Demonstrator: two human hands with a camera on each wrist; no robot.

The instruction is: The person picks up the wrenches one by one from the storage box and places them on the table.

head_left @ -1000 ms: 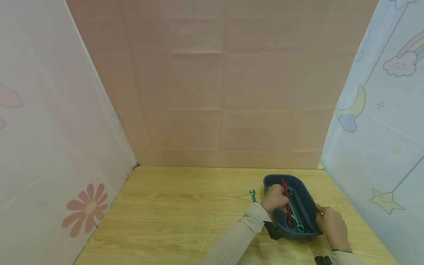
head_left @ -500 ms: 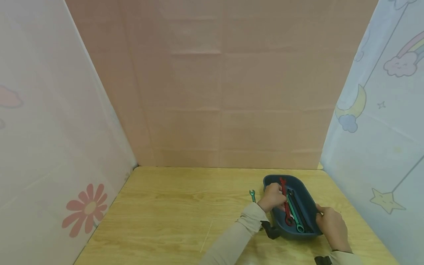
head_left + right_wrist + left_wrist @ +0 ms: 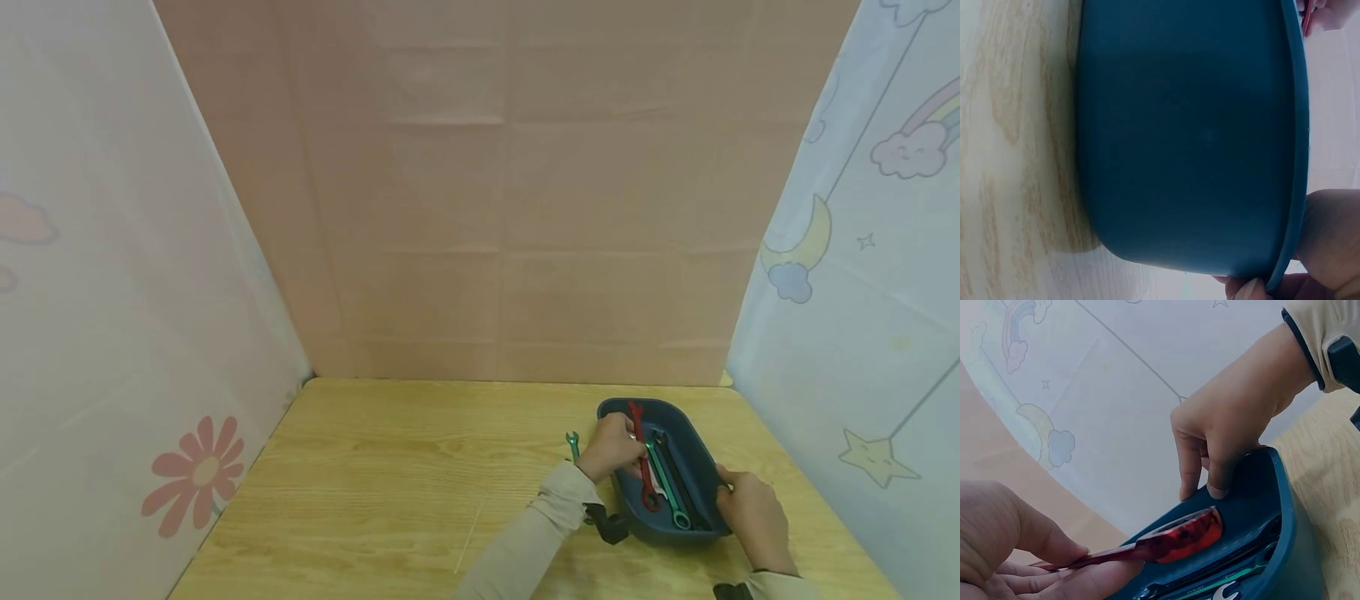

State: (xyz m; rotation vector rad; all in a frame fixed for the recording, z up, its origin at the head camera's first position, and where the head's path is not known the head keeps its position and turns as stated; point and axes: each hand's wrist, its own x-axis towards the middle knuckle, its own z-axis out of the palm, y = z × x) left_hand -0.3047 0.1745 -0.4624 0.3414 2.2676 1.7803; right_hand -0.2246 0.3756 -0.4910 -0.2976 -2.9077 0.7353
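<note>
My left hand (image 3: 609, 447) pinches a red combination wrench (image 3: 648, 490) between thumb and fingers, over the left side of a dark blue bin (image 3: 696, 457). In the left wrist view, the ring end of the red wrench (image 3: 1179, 539) tilts up above the other tools. Inside the bin lie a green wrench (image 3: 670, 490) and a black wrench (image 3: 681, 479); a silver open end (image 3: 1229, 591) also shows there. My right hand (image 3: 756, 512) grips the bin's right rim, thumb and fingers on either side. The right wrist view shows mostly the bin's outer wall (image 3: 1191, 137).
A small green wrench (image 3: 573, 442) lies on the wooden table (image 3: 390, 483) left of the bin, partly hidden by my left forearm. A brown sheet (image 3: 495, 208) stands behind the table, with patterned curtains (image 3: 847, 333) on both sides.
My left hand has shifted slightly left with the red wrench, away from the green one in the bin. The right hand and the bin have stayed in place.
</note>
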